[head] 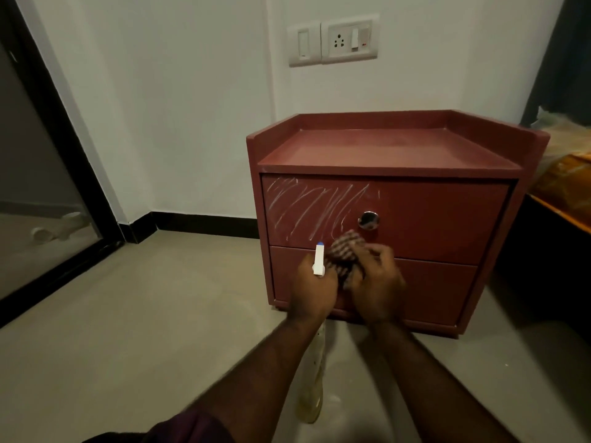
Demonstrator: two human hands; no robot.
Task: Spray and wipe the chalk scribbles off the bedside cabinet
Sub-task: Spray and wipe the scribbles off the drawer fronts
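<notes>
Currently pre-spray: chalk scribbles (pixel 313 209) are intact on the upper-drawer front, left half, of the bedside cabinet (pixel 415 155). L hand (pixel 315 290) grip is wrapped round the spray bottle (pixel 319 260), nozzle toward the drawer. Checked cloth (pixel 347 254) is bunched in the R hand (pixel 379 282) grip, beside the nozzle. Next, prob.: raise nozzle to scribbles, squeeze trigger, wipe w/ cloth.

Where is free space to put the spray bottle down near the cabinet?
The cabinet top, inside its raised rim, is bare. So is the floor between it, the skirting and the glass door. The cabinet's right side is crowded: wrapped bundles lie close.
</notes>
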